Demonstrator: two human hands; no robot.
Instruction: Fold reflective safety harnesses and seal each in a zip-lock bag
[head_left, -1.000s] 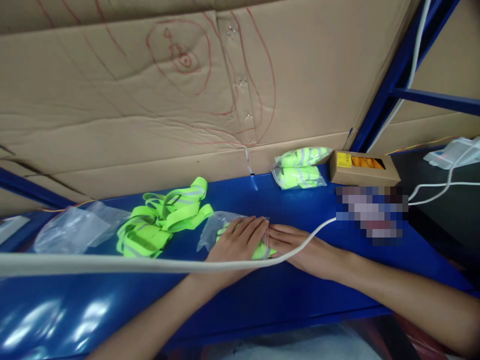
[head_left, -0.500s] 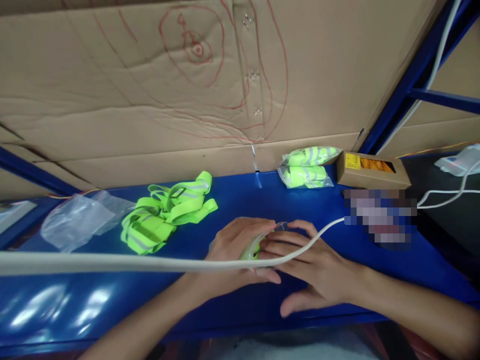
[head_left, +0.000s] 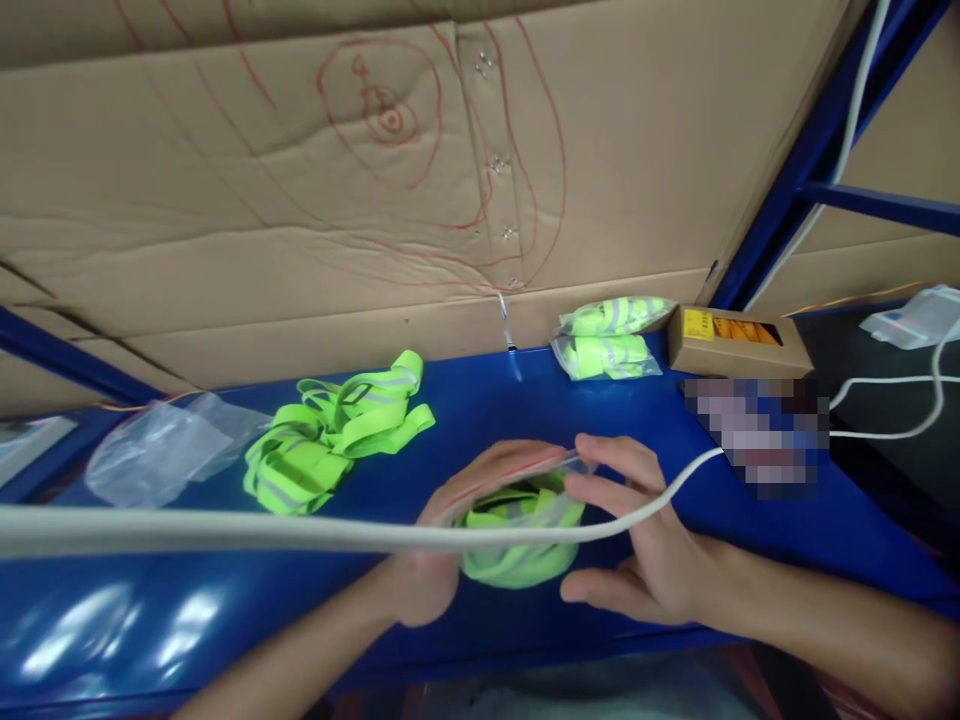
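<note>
A clear plastic bag with a rolled neon-green reflective strap (head_left: pixel 521 560) inside is between my hands, its red-lined mouth facing up. My left hand (head_left: pixel 442 540) wraps round the bag's left and far side. At the bag's right edge, my right hand (head_left: pixel 652 530) has its fingers apart, the fingertips touching the rim and the thumb lower down. Left of them lies a loose heap of green straps (head_left: pixel 334 430). Two bagged green rolls (head_left: pixel 611 340) rest against the cardboard at the back.
An open-windowed carton (head_left: pixel 739 345) holds orange items. A pixelated object (head_left: pixel 757 435) lies before it. An empty plastic bag (head_left: pixel 169 450) sits at left on the blue table (head_left: pixel 495 400). A white cable (head_left: pixel 262 528) crosses in front of the hands.
My right hand has drawn back from inside the bag to its right edge. The bag's opening and the green roll now show. My left hand has turned round the bag.
</note>
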